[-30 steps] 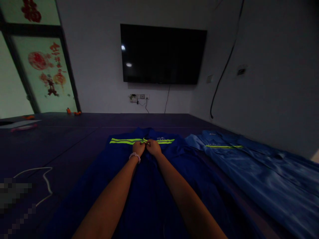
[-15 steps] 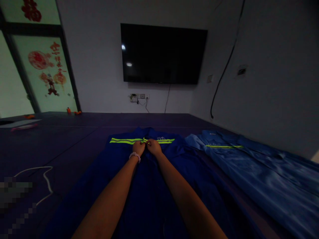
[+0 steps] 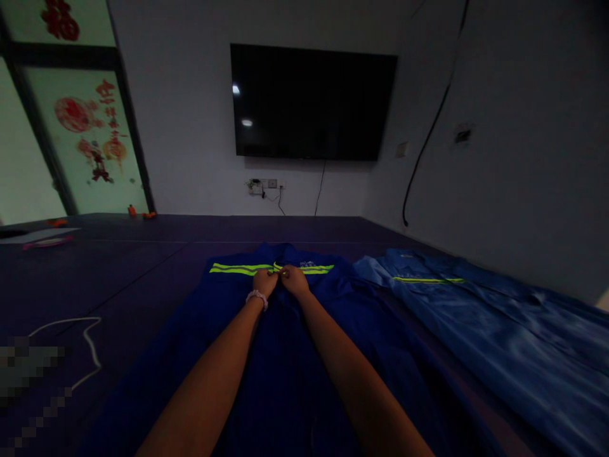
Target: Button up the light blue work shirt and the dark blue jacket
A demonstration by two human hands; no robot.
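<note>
A dark blue work jacket [image 3: 280, 355] with yellow-green reflective stripes lies spread out in front of me, its collar at the far end. My left hand [image 3: 264, 283], with a pale band round the wrist, pinches the jacket's front edge at stripe height. Close beside it, my right hand [image 3: 294, 281] pinches the opposite front edge. The fingertips of both hands nearly meet at the front opening, just below the collar. Whatever small fastener may be between them is hidden by the fingers.
To the right lies a lighter blue garment [image 3: 476, 324] with a yellow stripe. A white cable [image 3: 92, 349] curls on the dark floor at left, by a blurred-out object [image 3: 28, 371]. Orange items [image 3: 149, 215] sit near the door. A television [image 3: 314, 105] hangs on the wall.
Almost nothing differs. Both hands stay at the same spot on the jacket front, with only a slight shift of the fingertips.
</note>
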